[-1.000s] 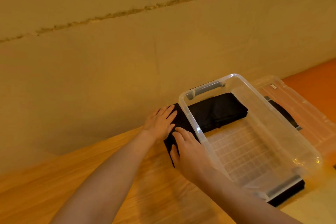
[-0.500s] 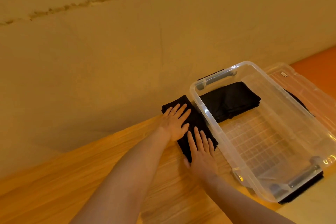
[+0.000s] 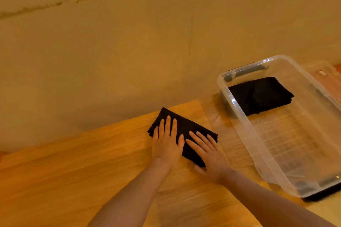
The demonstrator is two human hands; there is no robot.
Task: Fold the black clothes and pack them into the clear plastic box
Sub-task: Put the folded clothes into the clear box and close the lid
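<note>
While a pale plaster wall with a rough, crumbling seam across its top fills most of the view, a wooden table with light grain runs along its foot. On the right of the table stands the clear plastic box, open at the top, its long side angled away from the person. A clear lid lies just beyond the box on the far right, partly cut off by the frame edge. Something dark shows under the near right corner of the box, but what it is cannot be told.

Inside the box, at its far end, a folded black garment lies flat on the ribbed floor; the near part of the floor is bare plastic. Nothing stands between the hands and the box.

A second black cloth lies on the table just left of the box, apart from its wall. It is folded into a compact, roughly rectangular pad, set askew to the table edge, its surface smooth and matte. The left hand rests flat on its left half, fingers straight and slightly spread. The right hand lies on the near right part, fingers straight and fanned, with the thumb at the near edge of the cloth; whether the thumb tucks under it cannot be told
</note>
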